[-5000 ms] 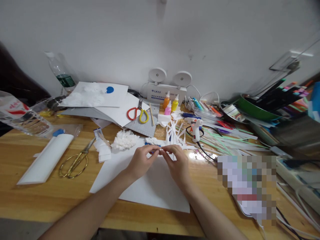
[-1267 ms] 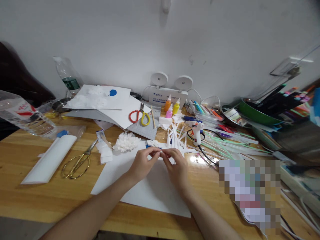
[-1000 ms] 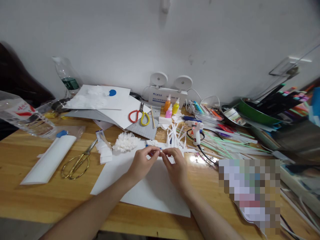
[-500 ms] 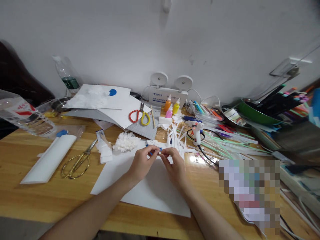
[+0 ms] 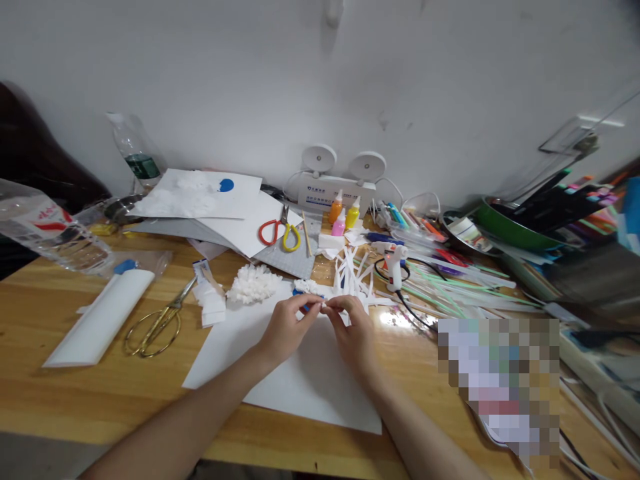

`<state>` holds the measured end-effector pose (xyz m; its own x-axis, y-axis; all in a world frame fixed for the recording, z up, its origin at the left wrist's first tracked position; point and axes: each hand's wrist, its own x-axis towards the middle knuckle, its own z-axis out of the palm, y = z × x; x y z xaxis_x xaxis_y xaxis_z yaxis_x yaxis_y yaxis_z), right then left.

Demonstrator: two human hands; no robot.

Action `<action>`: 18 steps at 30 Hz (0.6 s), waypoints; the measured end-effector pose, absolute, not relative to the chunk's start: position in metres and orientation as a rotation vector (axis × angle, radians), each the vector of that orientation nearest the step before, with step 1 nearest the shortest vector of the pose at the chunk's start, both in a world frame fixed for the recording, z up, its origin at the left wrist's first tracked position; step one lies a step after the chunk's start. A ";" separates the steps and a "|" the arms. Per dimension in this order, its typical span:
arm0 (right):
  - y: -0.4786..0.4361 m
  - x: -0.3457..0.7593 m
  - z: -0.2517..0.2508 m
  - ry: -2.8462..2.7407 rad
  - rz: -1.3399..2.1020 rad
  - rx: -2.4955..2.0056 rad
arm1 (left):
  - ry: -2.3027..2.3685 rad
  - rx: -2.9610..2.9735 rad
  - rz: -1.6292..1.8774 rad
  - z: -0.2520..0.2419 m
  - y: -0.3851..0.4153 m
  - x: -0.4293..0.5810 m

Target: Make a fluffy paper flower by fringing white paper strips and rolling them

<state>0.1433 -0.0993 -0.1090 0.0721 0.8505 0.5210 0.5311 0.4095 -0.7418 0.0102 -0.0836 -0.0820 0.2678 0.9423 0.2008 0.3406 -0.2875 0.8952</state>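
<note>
My left hand (image 5: pixel 285 327) and my right hand (image 5: pixel 353 328) meet fingertip to fingertip over a white sheet of paper (image 5: pixel 295 373) on the wooden table (image 5: pixel 100 387). Both pinch a small white paper piece (image 5: pixel 321 305) between thumbs and forefingers. A bit of blue (image 5: pixel 305 308) shows under my left fingers. Just behind my hands lie a white frilled paper strip (image 5: pixel 307 287) and a heap of cut white paper strips (image 5: pixel 353 273). A white fluffy paper ball (image 5: pixel 251 283) sits to the left of them.
Gold scissors (image 5: pixel 155 325) and a white roll (image 5: pixel 97 319) lie at left; red-and-yellow scissors (image 5: pixel 277 233) on stacked sheets behind. A glue gun (image 5: pixel 395 263) with cord, small paint bottles (image 5: pixel 343 215), straws and pens (image 5: pixel 450 267) crowd the right. Plastic bottles (image 5: pixel 135 153) stand far left.
My hands have stayed in the same spot, with small finger movements working the white piece between them. The view has shifted slightly.
</note>
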 end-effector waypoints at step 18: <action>-0.099 0.142 -0.107 -1.609 0.392 -1.251 | 1.169 1.694 1.024 -0.084 -0.083 0.011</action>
